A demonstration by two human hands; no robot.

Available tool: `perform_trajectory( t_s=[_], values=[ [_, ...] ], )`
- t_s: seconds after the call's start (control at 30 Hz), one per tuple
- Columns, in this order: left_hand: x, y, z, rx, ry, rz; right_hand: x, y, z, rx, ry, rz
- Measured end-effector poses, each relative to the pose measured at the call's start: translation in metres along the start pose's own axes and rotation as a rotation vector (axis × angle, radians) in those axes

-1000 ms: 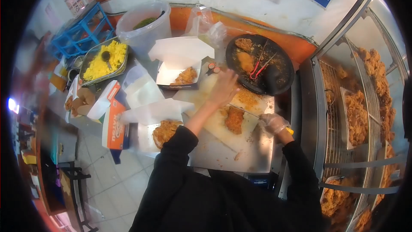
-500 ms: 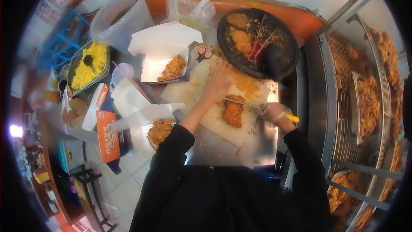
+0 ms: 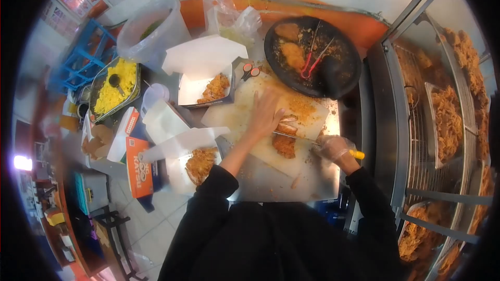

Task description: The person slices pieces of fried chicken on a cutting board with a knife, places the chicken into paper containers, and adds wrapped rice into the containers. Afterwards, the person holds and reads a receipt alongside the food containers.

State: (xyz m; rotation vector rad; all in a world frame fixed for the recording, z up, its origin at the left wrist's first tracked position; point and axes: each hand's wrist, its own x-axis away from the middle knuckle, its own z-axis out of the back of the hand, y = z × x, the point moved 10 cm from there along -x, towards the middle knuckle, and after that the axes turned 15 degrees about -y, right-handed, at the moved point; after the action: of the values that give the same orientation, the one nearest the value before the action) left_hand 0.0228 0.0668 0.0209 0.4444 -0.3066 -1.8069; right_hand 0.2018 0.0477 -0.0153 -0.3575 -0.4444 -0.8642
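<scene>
My right hand [image 3: 335, 148], in a clear glove, grips a knife [image 3: 357, 154] with a yellow handle. Its blade lies across a breaded fried cutlet [image 3: 284, 146] on the white cutting board [image 3: 245, 101]. Beyond the blade are cut slices [image 3: 287, 125] showing a pale inside. My left hand [image 3: 265, 112] rests flat on the board with fingers stretched out, its thumb close to the slices. An open box [image 3: 203, 89] holding cut fried pieces stands beyond the board, and a second open box [image 3: 179, 164] with fried food is at the left.
Black-and-orange scissors [image 3: 250, 71] lie by the board. A black pan [image 3: 312, 91] with cutlets and red-handled tongs [image 3: 308, 67] sits at the back. A tray of yellow food [image 3: 110, 93] and a plastic tub [image 3: 174, 39] stand left; a rack of fried food [image 3: 447, 125] is at right.
The knife has moved along the cutlet toward my body. Slices with a pale inside now show at the cutlet's far end. My left hand's thumb has come nearer to them.
</scene>
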Motion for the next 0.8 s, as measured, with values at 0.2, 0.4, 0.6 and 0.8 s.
perform_trajectory(
  t_s=[0.2,0.4,0.6,0.8],
  values=[
    [0.008,-0.009,-0.009,0.042,-0.004,0.009,-0.015,0.006,-0.036,0.15,0.122,-0.01],
    [0.008,0.002,-0.002,0.0,-0.023,-0.013,0.001,0.0,-0.005,0.2,0.138,-0.121],
    [0.023,0.011,0.017,-0.016,-0.007,-0.012,0.023,-0.021,0.0,-0.005,0.091,0.039],
    [0.029,-0.009,-0.006,0.067,0.001,0.073,-0.009,-0.004,-0.036,0.005,0.032,-0.067]
  ],
)
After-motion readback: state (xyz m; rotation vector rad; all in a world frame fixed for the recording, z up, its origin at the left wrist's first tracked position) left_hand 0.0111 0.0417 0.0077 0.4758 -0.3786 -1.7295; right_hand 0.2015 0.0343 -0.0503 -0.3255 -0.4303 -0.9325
